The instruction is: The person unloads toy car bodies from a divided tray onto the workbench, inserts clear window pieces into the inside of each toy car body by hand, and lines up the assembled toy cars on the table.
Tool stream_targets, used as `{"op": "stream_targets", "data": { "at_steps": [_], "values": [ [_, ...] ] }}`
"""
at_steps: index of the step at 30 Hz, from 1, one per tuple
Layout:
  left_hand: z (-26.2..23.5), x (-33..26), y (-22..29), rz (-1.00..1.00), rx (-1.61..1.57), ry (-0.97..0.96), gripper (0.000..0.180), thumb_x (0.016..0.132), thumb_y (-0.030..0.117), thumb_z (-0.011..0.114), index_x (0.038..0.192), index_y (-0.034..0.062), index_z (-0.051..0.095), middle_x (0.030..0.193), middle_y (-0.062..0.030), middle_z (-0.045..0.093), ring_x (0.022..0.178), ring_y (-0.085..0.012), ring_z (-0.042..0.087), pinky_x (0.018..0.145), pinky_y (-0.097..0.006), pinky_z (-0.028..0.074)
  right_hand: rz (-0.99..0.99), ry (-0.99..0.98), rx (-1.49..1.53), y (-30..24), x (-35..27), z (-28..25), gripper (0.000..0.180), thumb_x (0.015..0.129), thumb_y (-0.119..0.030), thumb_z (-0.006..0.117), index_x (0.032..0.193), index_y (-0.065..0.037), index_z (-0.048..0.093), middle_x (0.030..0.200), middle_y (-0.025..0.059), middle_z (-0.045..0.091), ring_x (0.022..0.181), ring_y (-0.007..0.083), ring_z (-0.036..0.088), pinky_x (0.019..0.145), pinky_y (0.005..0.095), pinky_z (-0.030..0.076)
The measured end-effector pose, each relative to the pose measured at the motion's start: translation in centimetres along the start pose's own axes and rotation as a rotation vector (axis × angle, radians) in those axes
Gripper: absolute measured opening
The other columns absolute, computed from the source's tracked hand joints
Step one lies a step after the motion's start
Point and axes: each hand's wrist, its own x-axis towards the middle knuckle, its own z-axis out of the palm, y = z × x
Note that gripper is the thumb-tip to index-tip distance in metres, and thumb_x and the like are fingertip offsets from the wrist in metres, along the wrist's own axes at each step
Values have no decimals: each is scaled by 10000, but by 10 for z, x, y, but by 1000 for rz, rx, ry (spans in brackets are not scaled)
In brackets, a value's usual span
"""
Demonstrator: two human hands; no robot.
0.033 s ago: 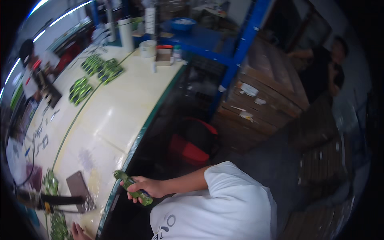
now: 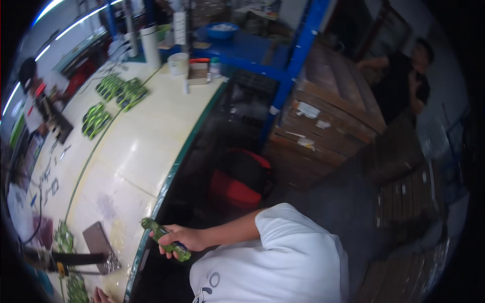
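My right hand (image 2: 186, 237) is closed around a long green part (image 2: 162, 235) and holds it just off the green edge of the pale worktable (image 2: 141, 151). The arm reaches it from my white sleeve (image 2: 283, 227). Only the fingertips of my left hand (image 2: 99, 295) show at the bottom edge, beside a pile of green parts (image 2: 76, 289). I cannot tell whether that hand holds anything. A black bar-shaped tool (image 2: 65, 258) and a dark flat plate (image 2: 96, 236) lie on the table near it.
More green parts lie in clusters (image 2: 121, 92) further up the table, with a white cylinder (image 2: 150, 45) and a tape roll (image 2: 178, 64) beyond. A red and black bag (image 2: 237, 182) sits below the table edge. Cardboard boxes (image 2: 328, 116), a blue rack (image 2: 298, 55) and a person in black (image 2: 404, 81) are on the right.
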Motion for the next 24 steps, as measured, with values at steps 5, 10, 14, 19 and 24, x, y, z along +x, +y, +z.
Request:
{"op": "stream_targets", "data": {
  "at_steps": [5, 10, 14, 19, 24],
  "values": [
    [36, -62, 128, -5, 175, 253, 296, 756, 277, 566, 846, 3, 633, 810, -146, 598, 730, -279, 526, 737, -435, 397, -28, 72, 11, -1, -9, -2, 545, 704, -270, 602, 1130, -68, 328, 773, 87, 488, 647, 138, 515, 507, 213, 431],
    [39, -81, 142, 19, 15, 252, 317, 765, 273, 563, 673, -29, 582, 654, -117, 534, 631, -244, 487, 650, -396, 402, -67, 99, -77, -4, -9, 5, 470, 688, -317, 598, 1015, -65, 374, 739, 74, 484, 605, 141, 514, 479, 223, 426],
    [46, -102, 162, -38, -437, 318, 253, 770, 157, 585, 802, -92, 556, 705, -141, 538, 651, -207, 503, 602, -310, 441, -90, 104, -188, -9, -10, 8, 433, 687, -309, 603, 972, -53, 400, 740, 68, 486, 606, 130, 512, 475, 214, 424],
    [44, -125, 182, 2, -541, 281, 231, 784, 73, 546, 928, -107, 532, 823, -162, 519, 681, -190, 504, 607, -289, 449, -82, 92, -442, -19, -12, 17, 575, 688, -195, 627, 1153, -12, 342, 781, 56, 480, 647, 102, 499, 527, 217, 416],
    [34, -147, 157, -27, -451, 283, 323, 818, 129, 490, 1104, -18, 468, 804, -24, 533, 644, -78, 454, 548, -205, 368, -276, 38, -945, -21, -3, 23, 717, 638, -173, 699, 1199, 38, 306, 878, 69, 524, 789, 117, 497, 702, 233, 421]
  ]
}}
